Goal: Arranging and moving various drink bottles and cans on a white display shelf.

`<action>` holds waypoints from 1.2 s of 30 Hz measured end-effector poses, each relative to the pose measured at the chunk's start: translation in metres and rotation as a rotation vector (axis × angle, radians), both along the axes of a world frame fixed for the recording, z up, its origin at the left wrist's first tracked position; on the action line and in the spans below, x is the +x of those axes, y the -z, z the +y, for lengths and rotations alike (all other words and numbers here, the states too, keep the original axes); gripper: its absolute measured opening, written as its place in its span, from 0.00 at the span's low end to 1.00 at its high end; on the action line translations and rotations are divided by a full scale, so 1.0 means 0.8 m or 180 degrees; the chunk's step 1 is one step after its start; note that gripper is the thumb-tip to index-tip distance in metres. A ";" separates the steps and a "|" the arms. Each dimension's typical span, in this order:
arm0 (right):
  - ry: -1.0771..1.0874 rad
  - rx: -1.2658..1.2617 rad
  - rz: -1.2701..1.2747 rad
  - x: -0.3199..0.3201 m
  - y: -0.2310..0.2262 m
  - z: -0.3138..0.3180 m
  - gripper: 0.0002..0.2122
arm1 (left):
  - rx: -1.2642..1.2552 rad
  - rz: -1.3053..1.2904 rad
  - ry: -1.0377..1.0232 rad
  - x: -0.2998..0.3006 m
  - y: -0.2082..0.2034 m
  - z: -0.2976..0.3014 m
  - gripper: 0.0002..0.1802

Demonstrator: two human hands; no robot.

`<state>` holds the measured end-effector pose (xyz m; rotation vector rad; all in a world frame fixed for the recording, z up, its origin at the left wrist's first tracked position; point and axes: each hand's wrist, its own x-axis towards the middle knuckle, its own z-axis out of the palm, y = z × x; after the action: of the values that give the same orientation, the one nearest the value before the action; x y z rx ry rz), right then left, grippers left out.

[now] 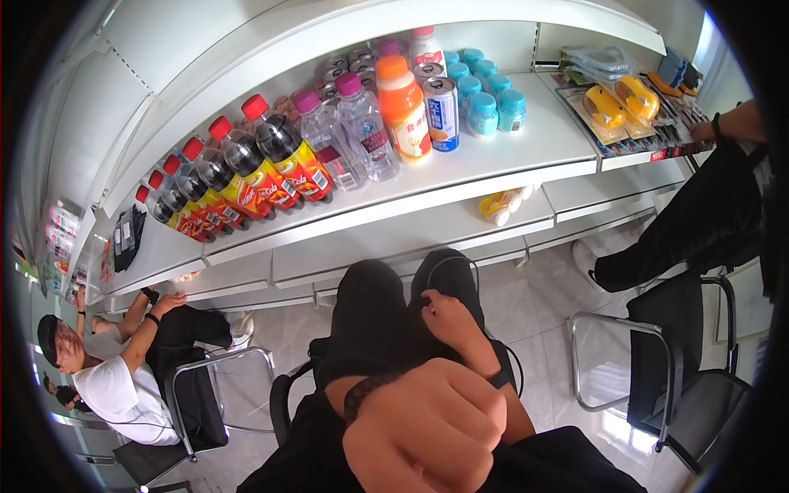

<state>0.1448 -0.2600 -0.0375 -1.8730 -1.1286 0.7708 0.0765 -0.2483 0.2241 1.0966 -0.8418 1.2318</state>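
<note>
My left hand is raised close to me, its back turned up and the fingers curled into a fist. A dark bracelet circles that wrist. Whatever the fist might enclose is hidden. Beyond it, my right hand rests on my right thigh with bent fingers. A thin black cable loops over the knee close to those fingers; I cannot tell whether they hold it. Neither hand touches the shelf, where cola bottles, clear bottles, an orange drink bottle, a blue can and turquoise jars stand.
Yellow items in clear packs lie on magazines at the right. A yellow pack sits on the lower shelf. Black chairs flank me. At left sits a person in white; another person's arm reaches the shelf at right.
</note>
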 end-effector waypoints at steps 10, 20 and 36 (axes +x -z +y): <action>-0.0066 0.0106 -0.0200 -0.002 0.004 0.001 0.15 | 0.0247 0.0126 0.0137 -0.006 -0.015 0.013 0.03; -0.0126 0.0033 -0.0027 -0.003 -0.004 0.002 0.12 | -0.0008 0.1053 0.0979 -0.045 -0.011 0.022 0.13; -0.0089 0.0013 -0.0110 -0.003 -0.008 0.001 0.13 | 0.0016 0.0674 0.0417 -0.023 -0.014 0.011 0.03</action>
<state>0.1425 -0.2594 -0.0314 -1.8772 -1.1792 0.7537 0.0582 -0.2396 0.2355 1.1354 -0.7425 0.9865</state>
